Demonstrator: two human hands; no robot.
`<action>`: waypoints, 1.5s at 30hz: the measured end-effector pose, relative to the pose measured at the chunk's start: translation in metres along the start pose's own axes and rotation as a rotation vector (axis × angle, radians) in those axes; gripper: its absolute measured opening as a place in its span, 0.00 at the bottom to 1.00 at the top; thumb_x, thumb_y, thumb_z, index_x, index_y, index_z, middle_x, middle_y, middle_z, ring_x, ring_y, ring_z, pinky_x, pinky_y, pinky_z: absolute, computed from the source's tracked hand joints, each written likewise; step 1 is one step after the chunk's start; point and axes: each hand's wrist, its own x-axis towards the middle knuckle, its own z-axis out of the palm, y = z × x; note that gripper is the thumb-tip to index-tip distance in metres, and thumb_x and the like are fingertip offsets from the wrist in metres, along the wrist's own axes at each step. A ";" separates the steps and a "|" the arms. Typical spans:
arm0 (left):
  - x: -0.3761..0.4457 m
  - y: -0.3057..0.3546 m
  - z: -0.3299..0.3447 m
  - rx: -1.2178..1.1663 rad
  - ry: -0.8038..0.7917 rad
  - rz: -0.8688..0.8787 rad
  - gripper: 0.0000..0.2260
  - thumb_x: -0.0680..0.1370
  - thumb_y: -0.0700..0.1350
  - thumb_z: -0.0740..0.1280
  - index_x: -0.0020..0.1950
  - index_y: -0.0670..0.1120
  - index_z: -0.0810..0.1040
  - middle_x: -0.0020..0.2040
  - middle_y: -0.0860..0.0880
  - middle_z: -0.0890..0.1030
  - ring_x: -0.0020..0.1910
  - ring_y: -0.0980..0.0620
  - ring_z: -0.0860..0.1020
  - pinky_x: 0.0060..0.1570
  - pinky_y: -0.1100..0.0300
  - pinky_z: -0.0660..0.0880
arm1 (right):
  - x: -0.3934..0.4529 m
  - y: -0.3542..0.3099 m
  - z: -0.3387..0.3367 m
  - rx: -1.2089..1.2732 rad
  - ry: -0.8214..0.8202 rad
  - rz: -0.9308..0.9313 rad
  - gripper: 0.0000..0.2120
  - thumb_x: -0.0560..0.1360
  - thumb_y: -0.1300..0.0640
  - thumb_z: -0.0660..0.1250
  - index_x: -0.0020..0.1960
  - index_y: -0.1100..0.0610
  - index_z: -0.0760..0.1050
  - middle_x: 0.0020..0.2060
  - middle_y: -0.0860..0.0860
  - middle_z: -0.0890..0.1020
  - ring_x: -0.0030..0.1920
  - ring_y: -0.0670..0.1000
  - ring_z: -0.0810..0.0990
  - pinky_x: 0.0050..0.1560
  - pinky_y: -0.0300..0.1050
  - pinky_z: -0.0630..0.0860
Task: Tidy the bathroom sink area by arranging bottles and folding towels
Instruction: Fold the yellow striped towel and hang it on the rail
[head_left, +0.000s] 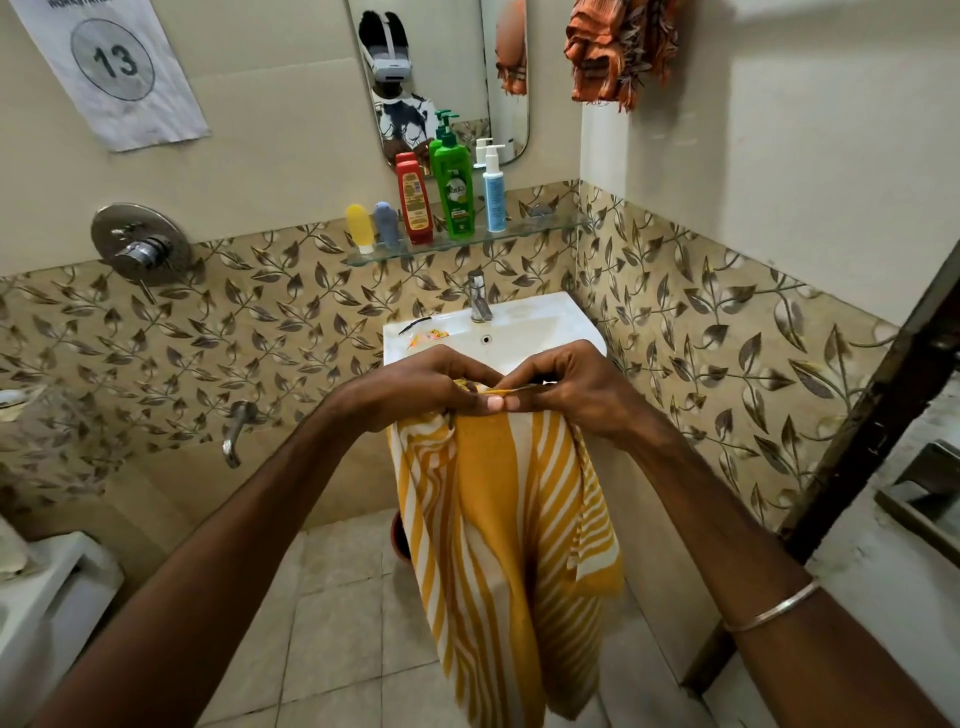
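Both hands meet thumb to thumb over the basin front, the left hand (431, 387) and right hand (563, 387) each pinching the top edge of a yellow-and-white striped towel (498, 545), which hangs below the grip in soft, doubled folds. It looks light, thin and limp, so I judge it best held at the corners and edges, as it will sag and slip out of line wherever unsupported. Beyond the grip sit the glossy white ceramic sink (519, 317) and chrome tap (479, 296), then above them a glass shelf (530, 228) carrying upright plastic bottles, the green pump bottle (456, 192) tallest.

numbered paper (111, 67) on wall | shower mixer (140, 249) | spout (236, 431) | mirror (441, 73)
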 end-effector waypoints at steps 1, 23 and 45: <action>0.000 -0.001 0.000 -0.013 -0.009 -0.014 0.12 0.79 0.45 0.68 0.61 0.51 0.81 0.58 0.53 0.83 0.56 0.54 0.81 0.49 0.63 0.78 | 0.001 -0.001 0.000 -0.005 0.000 -0.003 0.09 0.70 0.64 0.77 0.51 0.60 0.85 0.45 0.49 0.87 0.50 0.46 0.85 0.55 0.41 0.80; -0.006 0.006 -0.003 -0.026 0.683 0.138 0.05 0.76 0.39 0.70 0.41 0.42 0.84 0.43 0.45 0.84 0.46 0.49 0.82 0.49 0.58 0.78 | 0.013 0.030 -0.003 -0.647 0.175 0.239 0.11 0.73 0.45 0.75 0.46 0.53 0.86 0.39 0.49 0.86 0.38 0.48 0.82 0.40 0.45 0.76; -0.019 -0.007 -0.018 -0.146 0.961 0.057 0.06 0.77 0.39 0.69 0.42 0.39 0.83 0.42 0.46 0.83 0.41 0.55 0.80 0.39 0.69 0.72 | -0.008 0.066 -0.056 -0.562 0.435 0.537 0.07 0.77 0.58 0.70 0.54 0.54 0.84 0.46 0.51 0.86 0.36 0.46 0.79 0.32 0.36 0.68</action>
